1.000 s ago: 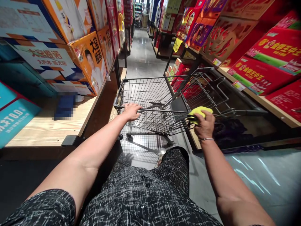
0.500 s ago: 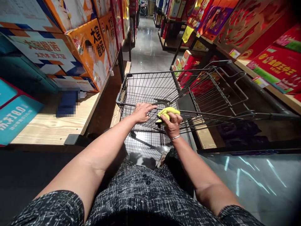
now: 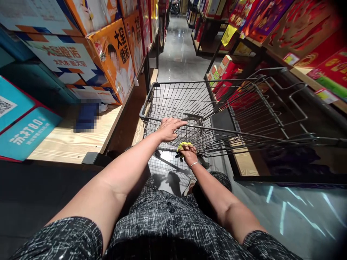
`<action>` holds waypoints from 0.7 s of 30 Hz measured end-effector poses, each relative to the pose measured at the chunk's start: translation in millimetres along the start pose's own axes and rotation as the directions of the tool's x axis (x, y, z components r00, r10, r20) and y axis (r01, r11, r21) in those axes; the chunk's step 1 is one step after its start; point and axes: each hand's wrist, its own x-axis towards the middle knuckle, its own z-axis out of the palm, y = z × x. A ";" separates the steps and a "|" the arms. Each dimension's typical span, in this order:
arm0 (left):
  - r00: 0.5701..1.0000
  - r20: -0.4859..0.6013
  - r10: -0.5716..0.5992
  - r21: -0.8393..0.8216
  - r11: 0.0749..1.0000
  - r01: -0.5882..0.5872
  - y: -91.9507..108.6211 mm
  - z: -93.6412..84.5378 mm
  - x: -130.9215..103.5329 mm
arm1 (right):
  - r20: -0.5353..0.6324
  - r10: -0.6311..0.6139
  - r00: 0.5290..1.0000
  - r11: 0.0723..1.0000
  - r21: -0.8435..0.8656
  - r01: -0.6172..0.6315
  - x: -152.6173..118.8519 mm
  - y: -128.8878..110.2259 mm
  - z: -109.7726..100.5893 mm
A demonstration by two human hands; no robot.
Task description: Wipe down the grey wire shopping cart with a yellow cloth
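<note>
A black wire shopping cart (image 3: 200,126) stands in front of me, its near top rail running across my view. My left hand (image 3: 171,129) lies over that rail near the cart's left corner, its fingers stretched out and holding nothing. Lower down, beside the near wire side, my right hand (image 3: 189,153) is closed around a bright yellow cloth (image 3: 184,145), which has some dark parts. Most of the cloth is hidden by the fingers. A thin bracelet circles the right wrist.
On my left, a wooden shelf (image 3: 89,144) bears orange cartons (image 3: 111,65), a turquoise box (image 3: 35,130) and a blurred dark blue item (image 3: 87,115). Shelves of red gift boxes (image 3: 330,77) flank the cart's right. A grey aisle floor (image 3: 179,50) stretches ahead.
My right hand has moved down with the yellow cloth, from the top rail to the cart's lower side. My left hand stays on the rail. The view has shifted slightly.
</note>
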 end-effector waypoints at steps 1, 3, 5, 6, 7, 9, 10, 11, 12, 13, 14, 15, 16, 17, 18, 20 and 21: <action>1.000 -0.007 -0.004 0.000 1.000 0.004 -1.4 0.0 0.1 | -0.034 -0.006 0.999 1.000 -0.020 0.005 -1.3 7.8 -8.1; 1.000 -0.016 -0.007 0.001 1.000 0.007 -5.7 0.2 0.4 | -0.169 -0.036 0.985 0.998 -0.059 0.027 -7.2 25.6 -29.0; 1.000 -0.020 -0.008 -0.002 1.000 0.007 -11.9 0.3 0.8 | -0.386 -0.059 0.920 0.996 -0.091 0.025 -15.9 45.5 -55.9; 1.000 -0.023 -0.007 -0.005 1.000 0.007 -15.3 0.0 0.9 | -0.509 -0.060 0.859 0.995 -0.103 0.008 -20.1 55.6 -70.6; 1.000 -0.028 -0.010 -0.009 1.000 0.010 -18.4 -0.4 1.1 | -0.619 -0.049 0.784 0.994 -0.106 -0.021 -23.5 65.4 -85.2; 0.999 -0.041 -0.030 -0.011 1.000 0.029 -22.2 -1.6 1.5 | -0.761 -0.004 0.649 0.992 -0.086 -0.095 -27.0 81.3 -109.5; 0.997 -0.050 -0.052 -0.007 0.999 0.052 -22.2 -2.2 1.9 | -0.799 0.013 0.602 0.990 -0.075 -0.120 -26.7 86.5 -116.9; 0.995 -0.059 -0.078 0.001 0.997 0.078 -20.7 -2.5 2.6 | -0.820 0.022 0.572 0.988 -0.068 -0.136 -25.3 89.1 -120.1; 0.993 -0.067 -0.102 0.013 0.995 0.103 -17.6 -2.5 3.4 | -0.826 0.028 0.563 0.987 -0.065 -0.145 -23.0 88.9 -118.6; 0.991 -0.075 -0.114 0.027 0.993 0.116 -13.2 -1.9 4.4 | -0.818 0.030 0.575 0.987 -0.066 -0.145 -20.1 85.8 -112.4; 0.991 -0.080 -0.108 0.042 0.993 0.111 -7.9 -0.7 5.6 | -0.792 0.035 0.609 0.988 -0.065 -0.142 -16.9 80.0 -102.0; 0.993 -0.079 -0.083 0.054 0.995 0.087 -2.1 1.1 6.9 | -0.746 0.048 0.665 0.988 -0.060 -0.140 -13.9 71.9 -88.5; 0.996 -0.074 -0.046 0.060 0.997 0.050 3.6 3.3 8.3 | -0.673 0.069 0.737 0.989 -0.050 -0.139 -11.3 62.0 -72.9; 0.998 -0.067 -0.008 0.062 0.998 0.012 8.5 5.9 9.7 | -0.572 0.095 0.815 0.990 -0.035 -0.140 -9.2 51.1 -56.5; 0.998 -0.060 0.020 0.059 0.998 -0.017 12.3 8.5 11.0 | -0.447 0.120 0.887 0.989 -0.019 -0.144 -7.8 39.8 -40.5; 0.998 -0.051 0.044 0.055 0.998 -0.041 15.7 13.0 13.1 | -0.154 0.144 0.978 0.990 0.015 -0.143 -6.3 19.0 -13.6; 0.998 -0.047 0.045 0.057 0.998 -0.042 15.6 14.6 13.8 | -0.025 0.136 0.990 0.990 0.030 -0.135 -5.8 10.7 -3.8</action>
